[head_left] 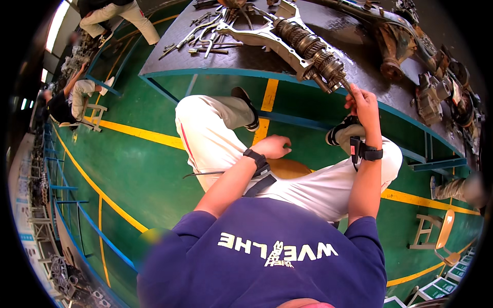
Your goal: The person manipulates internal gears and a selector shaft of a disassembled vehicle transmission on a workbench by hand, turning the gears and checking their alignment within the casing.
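Note:
A gear shaft (pixel 303 41) with several stacked gears lies in an open metal gearbox housing (pixel 287 59) at the bench's near edge. My right hand (pixel 363 102) is closed round the thin end of the shaft, where it sticks out past the housing toward me; the fingertips are partly hidden. Over my left thigh rests my left hand (pixel 275 147), its fingers curled in, with nothing visible in them. Each wrist wears a black strap. To the left of the housing, wrenches and sockets (pixel 205 38) are spread on the dark bench top (pixel 164 64).
Greasy axle and gearbox parts (pixel 395 49) crowd the bench's right side. Blue bench rails (pixel 298 120) run beyond my knees. A wooden chair (pixel 444 231) stands at the right on the green floor. At the far left a person (pixel 77 97) sits on a stool; another (pixel 118 15) is at the top.

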`<state>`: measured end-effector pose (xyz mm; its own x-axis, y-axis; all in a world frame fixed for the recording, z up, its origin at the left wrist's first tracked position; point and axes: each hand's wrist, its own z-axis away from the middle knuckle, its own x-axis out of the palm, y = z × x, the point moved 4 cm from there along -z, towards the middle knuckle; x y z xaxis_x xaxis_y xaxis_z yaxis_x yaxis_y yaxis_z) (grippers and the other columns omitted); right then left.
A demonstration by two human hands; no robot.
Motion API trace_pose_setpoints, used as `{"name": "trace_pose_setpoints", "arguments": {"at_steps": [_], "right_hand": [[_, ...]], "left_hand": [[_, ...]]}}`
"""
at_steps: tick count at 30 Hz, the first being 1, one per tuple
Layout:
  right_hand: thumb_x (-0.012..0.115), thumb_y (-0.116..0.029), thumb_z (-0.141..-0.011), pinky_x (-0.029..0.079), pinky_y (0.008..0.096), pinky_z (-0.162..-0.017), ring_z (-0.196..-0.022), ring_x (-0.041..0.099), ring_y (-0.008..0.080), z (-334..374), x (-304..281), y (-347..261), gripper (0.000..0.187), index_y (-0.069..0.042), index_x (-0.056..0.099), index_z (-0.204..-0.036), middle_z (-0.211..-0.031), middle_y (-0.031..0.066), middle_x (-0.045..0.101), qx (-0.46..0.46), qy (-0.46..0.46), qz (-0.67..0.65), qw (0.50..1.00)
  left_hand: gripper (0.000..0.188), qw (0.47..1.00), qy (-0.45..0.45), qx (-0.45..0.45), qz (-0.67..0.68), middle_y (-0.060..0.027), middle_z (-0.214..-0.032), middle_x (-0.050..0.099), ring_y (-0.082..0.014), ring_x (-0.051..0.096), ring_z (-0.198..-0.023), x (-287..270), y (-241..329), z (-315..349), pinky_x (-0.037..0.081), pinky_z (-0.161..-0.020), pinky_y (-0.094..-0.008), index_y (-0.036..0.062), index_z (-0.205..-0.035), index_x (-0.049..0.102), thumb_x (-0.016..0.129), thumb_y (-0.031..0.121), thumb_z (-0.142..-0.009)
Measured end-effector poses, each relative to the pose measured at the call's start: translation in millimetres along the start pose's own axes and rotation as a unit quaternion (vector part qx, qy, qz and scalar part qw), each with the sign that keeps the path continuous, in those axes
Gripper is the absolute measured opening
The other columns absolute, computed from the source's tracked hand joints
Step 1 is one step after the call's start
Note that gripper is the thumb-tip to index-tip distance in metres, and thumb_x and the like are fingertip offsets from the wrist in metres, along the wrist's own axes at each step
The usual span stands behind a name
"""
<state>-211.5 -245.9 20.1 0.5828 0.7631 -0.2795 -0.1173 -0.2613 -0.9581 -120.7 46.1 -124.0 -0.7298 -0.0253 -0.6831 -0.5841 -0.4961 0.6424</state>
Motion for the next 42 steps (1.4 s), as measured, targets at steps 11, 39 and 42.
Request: {"name": "trace_pose_setpoints", "arguments": {"at_steps": [11,39,42], "right_hand": [[0.059,-0.052,-0.104,0.042,0.0253,-0.048,-0.049,0.054,0.0100,7.5,-9.6,-3.2,0.058,0.002,0.074,-0.089,-0.066,0.0062,0.067,0.016,0.068,0.046,0.997],[0.069,-0.034,-0.102,0.043,0.0208,-0.056,-0.062,0.059,0.0066,12.5,-0.6,6.6,0.036,0.002,0.073,-0.108,-0.084,0.0048,0.074,0.008,-0.015,-0.108,0.994],[0.077,-0.027,-0.095,0.049,0.0215,-0.060,-0.067,0.064,0.0076,15.1,0.4,0.7,0.031,0.001,0.074,-0.109,-0.087,0.0051,0.075,-0.065,0.045,-0.073,0.994]], "left_hand": [[0.036,1.000,-0.010,0.013,0.002,-0.0189,-0.118,0.072,-0.0374,0.067,-0.112,6.7,-3.3,-7.3,0.053,-0.096,-0.0436,0.0064,-0.125,0.068,0.065,0.031,-0.099],[0.035,0.999,-0.013,0.004,0.029,-0.0196,-0.115,0.073,-0.0375,0.069,-0.110,6.8,0.3,-8.2,0.054,-0.095,-0.0436,0.0045,-0.120,0.071,0.067,0.030,-0.096],[0.035,0.999,-0.014,0.005,0.028,-0.0193,-0.115,0.073,-0.0372,0.068,-0.110,7.0,0.1,-7.9,0.054,-0.095,-0.0437,0.0047,-0.120,0.071,0.066,0.031,-0.097]]}}
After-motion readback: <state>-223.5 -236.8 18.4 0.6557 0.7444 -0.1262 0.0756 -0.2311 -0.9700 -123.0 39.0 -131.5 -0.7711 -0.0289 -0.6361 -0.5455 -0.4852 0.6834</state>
